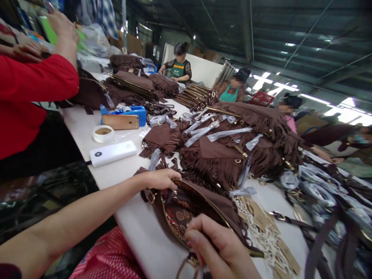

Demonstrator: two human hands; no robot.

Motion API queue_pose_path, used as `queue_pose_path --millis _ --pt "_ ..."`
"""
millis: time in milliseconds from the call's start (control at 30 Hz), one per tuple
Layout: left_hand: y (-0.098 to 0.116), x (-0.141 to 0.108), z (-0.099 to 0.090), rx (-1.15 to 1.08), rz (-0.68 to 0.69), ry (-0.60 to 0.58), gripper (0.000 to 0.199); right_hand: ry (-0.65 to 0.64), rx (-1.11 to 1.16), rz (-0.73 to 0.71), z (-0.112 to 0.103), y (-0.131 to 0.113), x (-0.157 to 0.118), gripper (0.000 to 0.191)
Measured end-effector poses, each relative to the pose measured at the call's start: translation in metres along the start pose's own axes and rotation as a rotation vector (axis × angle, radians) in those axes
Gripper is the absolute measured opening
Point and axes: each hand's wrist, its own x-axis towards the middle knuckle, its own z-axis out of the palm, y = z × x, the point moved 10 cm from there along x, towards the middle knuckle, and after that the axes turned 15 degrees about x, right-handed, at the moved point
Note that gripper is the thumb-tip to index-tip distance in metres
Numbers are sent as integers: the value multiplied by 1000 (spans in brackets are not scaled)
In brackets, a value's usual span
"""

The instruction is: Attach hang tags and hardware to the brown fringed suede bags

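Observation:
An open brown bag [215, 199] with a patterned lining and a gold zipper lies at the table's near edge. My left hand [164, 179] grips the bag's rim at its left end, fingers closed over the edge. In front of the bag's opening, my right hand [213, 240] is closed in a pinch; what lies between the fingers is too small to tell. A metal ring [186, 267] hangs just below that hand. Behind the bag rises a pile of brown fringed bags [221, 151] with plastic-wrapped parts.
On the white table [107, 174] are a white power bank [113, 153], a tape roll [103, 133], a phone [120, 122] and a blue tape dispenser [139, 114]. Straps [322, 193] lie right. A red-sleeved person [37, 81] works at left; others sit beyond.

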Motion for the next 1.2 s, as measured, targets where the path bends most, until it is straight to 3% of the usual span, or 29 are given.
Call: queue_pose_path --millis 133,233,400,567,667,933,1200 --pt "-12 5 9 -165 -55 -22 23 63 -318 11 -3 24 45 30" --pt "-16 6 10 -244 -76 -23 25 45 -328 31 2 45 60 29" --pt "-15 6 7 -285 -37 -13 28 49 -215 129 4 65 61 29" --pt "0 1 -1 -293 107 19 44 49 -102 167 8 69 68 28" --pt "8 -4 -4 -291 201 36 41 64 7 166 11 69 73 31" --pt "33 -22 -15 -161 438 89 31 111 52 181 13 75 71 34" --pt "47 -35 -19 119 532 119 49 121 82 144 13 75 74 33"
